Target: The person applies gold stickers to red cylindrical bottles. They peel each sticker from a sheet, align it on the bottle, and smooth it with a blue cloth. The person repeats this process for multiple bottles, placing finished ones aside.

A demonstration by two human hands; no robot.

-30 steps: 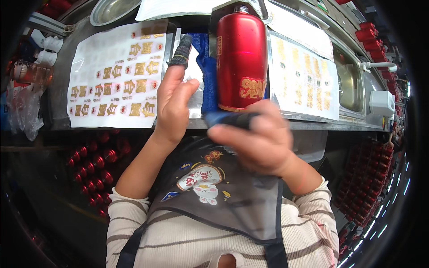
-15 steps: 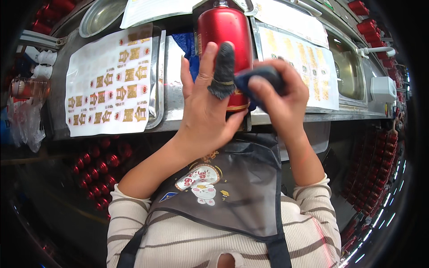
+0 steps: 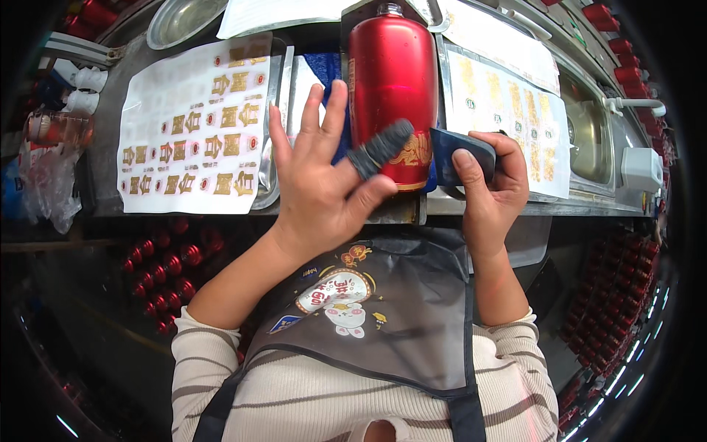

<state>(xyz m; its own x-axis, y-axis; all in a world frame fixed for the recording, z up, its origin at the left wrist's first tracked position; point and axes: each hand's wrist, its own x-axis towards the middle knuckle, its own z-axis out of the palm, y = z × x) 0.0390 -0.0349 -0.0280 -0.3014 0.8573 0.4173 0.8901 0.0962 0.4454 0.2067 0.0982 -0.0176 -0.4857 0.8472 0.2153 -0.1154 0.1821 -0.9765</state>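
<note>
A glossy red bottle point(image 3: 394, 74) lies in front of me, its silver neck pointing away and its base toward me. Gold decoration point(image 3: 417, 152) shows on its lower part. My left hand point(image 3: 313, 180) is at the bottle's lower left, fingers spread, holding nothing. Its index finger wears a dark grey cover point(image 3: 379, 149) and reaches across the gold decoration; whether it touches cannot be told. In my right hand point(image 3: 495, 188) is a dark blue scraper point(image 3: 458, 156), pinched between thumb and fingers, with its flat edge beside the bottle's lower right side.
A white sheet of gold and red decals point(image 3: 155, 92) lies at left, another decal sheet point(image 3: 552, 140) at right. Blue cloth point(image 3: 322, 68) shows beside the bottle. Farther out are a metal bowl point(image 3: 177, 26), a sink point(image 3: 596, 151) with a white tap point(image 3: 637, 107), and a white jug point(image 3: 641, 171).
My left hand has drawn back from the bottle's middle toward its lower left. My right hand with the scraper has moved off the bottle to its right. The view has shifted slightly.
</note>
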